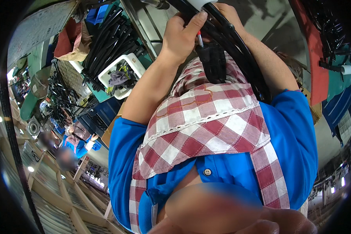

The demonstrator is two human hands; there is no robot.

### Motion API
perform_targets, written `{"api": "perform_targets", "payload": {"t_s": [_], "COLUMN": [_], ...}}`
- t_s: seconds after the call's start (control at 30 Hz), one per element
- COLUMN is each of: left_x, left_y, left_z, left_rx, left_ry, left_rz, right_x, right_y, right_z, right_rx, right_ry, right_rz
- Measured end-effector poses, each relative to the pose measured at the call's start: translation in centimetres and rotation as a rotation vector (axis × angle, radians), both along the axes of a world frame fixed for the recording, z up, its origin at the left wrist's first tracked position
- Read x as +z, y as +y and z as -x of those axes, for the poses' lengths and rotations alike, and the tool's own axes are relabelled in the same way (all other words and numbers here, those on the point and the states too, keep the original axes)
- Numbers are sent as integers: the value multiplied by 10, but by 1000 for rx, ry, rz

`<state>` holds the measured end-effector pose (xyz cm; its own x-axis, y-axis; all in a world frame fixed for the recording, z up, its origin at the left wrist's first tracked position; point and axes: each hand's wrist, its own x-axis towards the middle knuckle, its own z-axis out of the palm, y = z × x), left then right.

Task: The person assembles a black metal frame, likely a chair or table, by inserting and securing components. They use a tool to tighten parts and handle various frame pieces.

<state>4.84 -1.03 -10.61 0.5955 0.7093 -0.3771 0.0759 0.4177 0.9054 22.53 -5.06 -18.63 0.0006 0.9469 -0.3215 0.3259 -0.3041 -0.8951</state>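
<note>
We gripped the black cable bundle (222,35) high at the bench — left hand (181,33) clenched round it, right hand (228,13) seemingly likewise — steady, close-set hands served best.

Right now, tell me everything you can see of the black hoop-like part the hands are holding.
The black curved tube looks like thin, glossy plastic or coated metal, with at least two strands running side by side in an arc. It sweeps from the top centre down toward the right, past the checked apron. The left hand grips it near the top, thumb pressed along it beside a small red-tipped piece. The right hand holds it from behind, mostly hidden. A black block-shaped fitting hangs beneath.
</note>
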Motion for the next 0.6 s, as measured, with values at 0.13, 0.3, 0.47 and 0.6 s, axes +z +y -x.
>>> {"api": "perform_targets", "payload": {"t_s": [0.13,0.3,0.47,0.6], "left_x": [-5,-12,-36,-65], "left_y": [3,-11,-12,-16], "left_z": [5,-12,-14,-1], "left_rx": [-112,-30,-21,-185], "left_ry": [-17,-159,-75,26], "left_rz": [85,16,100,-207], "right_x": [6,24,-4,-23], "right_y": [-11,-21,-22,-25], "right_z": [-1,-5,-11,-16], "right_rx": [19,-8,-149,-182], "right_ry": [246,523,534,335], "right_rz": [95,251,118,89]}}
